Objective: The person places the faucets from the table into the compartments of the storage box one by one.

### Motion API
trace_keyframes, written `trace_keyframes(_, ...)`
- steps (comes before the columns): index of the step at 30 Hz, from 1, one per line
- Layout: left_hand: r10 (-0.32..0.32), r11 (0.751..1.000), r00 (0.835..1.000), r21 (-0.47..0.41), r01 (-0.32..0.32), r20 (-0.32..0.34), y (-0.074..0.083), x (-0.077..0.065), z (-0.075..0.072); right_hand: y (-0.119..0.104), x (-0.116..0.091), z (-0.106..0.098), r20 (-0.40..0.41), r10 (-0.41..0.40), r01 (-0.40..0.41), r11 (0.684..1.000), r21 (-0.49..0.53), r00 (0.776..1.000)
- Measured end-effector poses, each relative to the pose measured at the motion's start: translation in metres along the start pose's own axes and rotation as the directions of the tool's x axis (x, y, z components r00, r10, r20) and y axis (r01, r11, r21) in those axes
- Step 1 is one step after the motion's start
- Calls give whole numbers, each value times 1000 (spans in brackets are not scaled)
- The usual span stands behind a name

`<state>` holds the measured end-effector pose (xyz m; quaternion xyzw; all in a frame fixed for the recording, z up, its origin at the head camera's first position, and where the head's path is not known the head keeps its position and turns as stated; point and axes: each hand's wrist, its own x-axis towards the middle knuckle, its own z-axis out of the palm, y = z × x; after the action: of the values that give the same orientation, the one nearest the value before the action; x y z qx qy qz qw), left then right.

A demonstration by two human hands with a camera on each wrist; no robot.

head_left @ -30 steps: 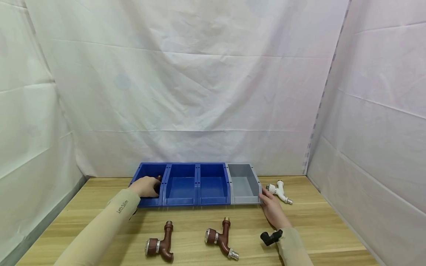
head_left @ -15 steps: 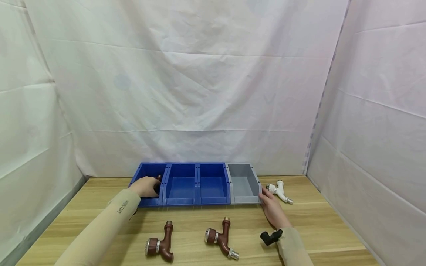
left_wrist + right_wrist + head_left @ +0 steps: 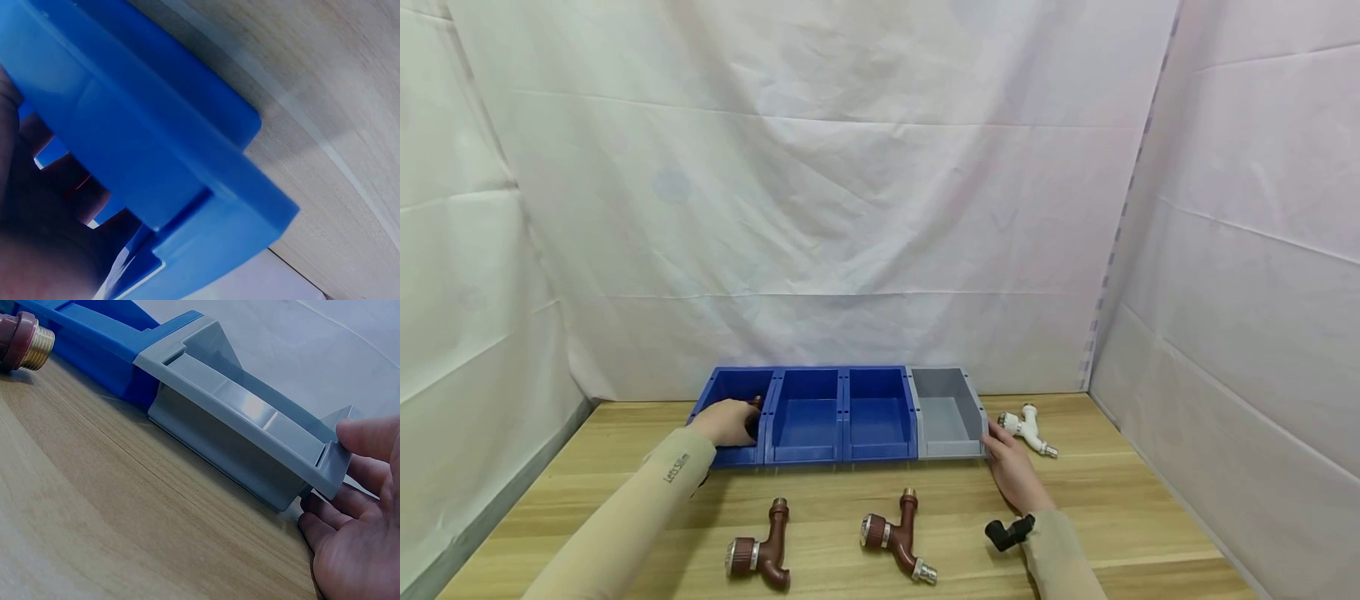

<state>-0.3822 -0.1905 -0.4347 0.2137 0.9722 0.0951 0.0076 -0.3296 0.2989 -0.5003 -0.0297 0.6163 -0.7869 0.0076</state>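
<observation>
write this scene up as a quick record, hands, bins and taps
left hand: inside leftmost blue bin, grip hidden
right hand: grips gray bin at its near right corner
bins: one row, three blue, gray at right end
brown taps: two, lying in front of bins
white tap: lying right of gray bin

The bare left hand (image 3: 726, 422) and right hand (image 3: 1013, 475) extend from pale cream sleeves (image 3: 617, 527), the left one printed with small dark lettering (image 3: 676, 467) (apparently "Lets Slim"), the right sleeve (image 3: 1063, 557) bearing an angled black device (image 3: 1009, 533) at the wrist.
</observation>
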Motion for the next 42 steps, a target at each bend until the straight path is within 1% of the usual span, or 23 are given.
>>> trace_keyframes(7,-5,1000,1000,7,5,-10,-5,2,4,-1,2,2,-4,1,-1,1000,-3,1000)
trace_keyframes(13,-17,1000,1000,5,17,-12,-6,0,5,-1,2,3,-2,2,-2,1000,-7,1000)
trace_keyframes(18,-12,1000,1000,16,12,-16,-5,-3,6,2,1,3,-13,10,-10,1000,6,1000)
trace_keyframes(27,7,1000,1000,21,-7,-17,-4,-7,6,2,-3,4,-3,13,-13,1000,-4,1000)
trace_keyframes(32,14,1000,1000,12,-13,-8,-4,-5,2,3,-2,2,-8,3,-3,1000,-6,1000)
trace_keyframes(36,-2,1000,1000,-14,2,-3,0,-5,-6,2,-2,0,-9,1,-1,1000,-20,1000)
trace_keyframes(42,0,1000,1000,-29,0,-14,5,-8,-19,1,-3,-1,-2,9,-9,1000,-11,1000)
